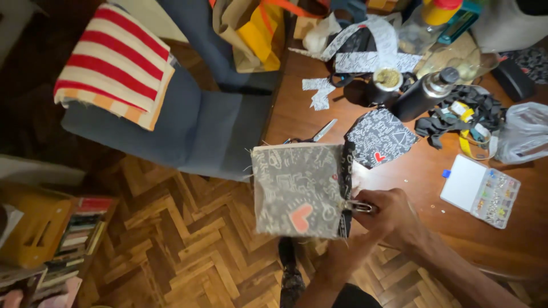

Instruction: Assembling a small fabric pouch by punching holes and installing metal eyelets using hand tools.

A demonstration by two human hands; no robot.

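Printed fabric pouch (297, 188) raised above wooden table (422, 171), probably for inspection; pinched at metal ring (358, 206) by right hand (388, 217); gripped underneath by left hand (337, 256); scissors (317, 134) beside.

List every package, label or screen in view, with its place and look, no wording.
Clear plastic bag: table's right edge, crumpled, translucent grey.
Compartment box: right of the right hand, flat, clear, white lid open, small bits inside.
Yellow bag: top centre, against the blue-grey chair.
No screens.
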